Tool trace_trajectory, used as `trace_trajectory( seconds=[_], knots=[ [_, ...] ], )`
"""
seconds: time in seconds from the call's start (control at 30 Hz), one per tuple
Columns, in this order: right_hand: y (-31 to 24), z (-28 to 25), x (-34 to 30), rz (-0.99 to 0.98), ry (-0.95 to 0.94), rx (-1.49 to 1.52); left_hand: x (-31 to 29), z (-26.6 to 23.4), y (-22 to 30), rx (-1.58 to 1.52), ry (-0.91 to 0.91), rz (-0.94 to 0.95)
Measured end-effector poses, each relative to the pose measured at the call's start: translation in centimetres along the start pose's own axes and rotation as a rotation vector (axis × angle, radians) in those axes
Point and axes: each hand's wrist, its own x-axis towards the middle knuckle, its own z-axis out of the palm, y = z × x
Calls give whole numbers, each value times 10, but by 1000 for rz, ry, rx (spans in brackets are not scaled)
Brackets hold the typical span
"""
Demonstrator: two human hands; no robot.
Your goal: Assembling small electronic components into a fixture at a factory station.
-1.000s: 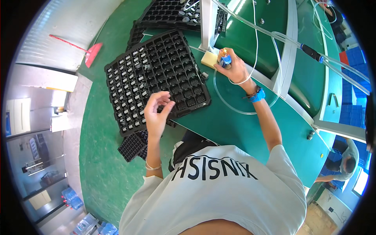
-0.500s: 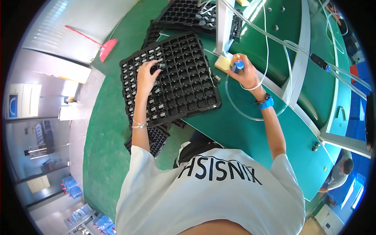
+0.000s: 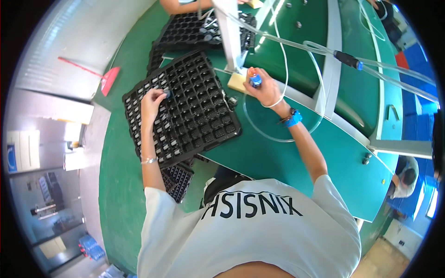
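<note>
A large black compartment tray [image 3: 199, 111] lies tilted across the corner of the green table [image 3: 278, 162]. Small silver-grey cylindrical parts [image 3: 163, 134] fill the pockets on its left side. Over these filled rows, my left hand [image 3: 150, 105] pinches a small round grey metal part [image 3: 166, 93] between thumb and fingertips. My right hand [image 3: 266, 90] is wrapped round a small blue handheld tool [image 3: 255, 80] with an orange end, most of it hidden by the fingers. Beside that hand sits a yellow sponge-like block [image 3: 237, 83]. A clear hose [image 3: 259, 131] loops near my right wrist.
A second black tray [image 3: 185, 32] with loose parts lies beyond, under another person's forearm [image 3: 178, 6]. A white upright post [image 3: 230, 39] stands between. Cables [image 3: 306, 44] cross overhead. More black trays [image 3: 178, 180] lie below the table edge. Another person [image 3: 405, 178] is far right.
The whole view has shifted. My left hand now shows a grey part in its pinch near the tray. Another person's forearm has come in at the top; my right hand keeps its grip.
</note>
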Motion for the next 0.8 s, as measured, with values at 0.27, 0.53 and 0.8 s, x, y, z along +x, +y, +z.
trace_trajectory(
  seconds=[0.27,0.53,0.8],
  knots=[
    [73,-32,38,163,239,207,-35,12,50,-729,-48,-235],
    [143,-68,79,139,333,-452,-79,18,84,-864,-212,-336],
    [137,-74,80,7,413,-500,-106,40,122,-1089,-296,-382]
  ],
)
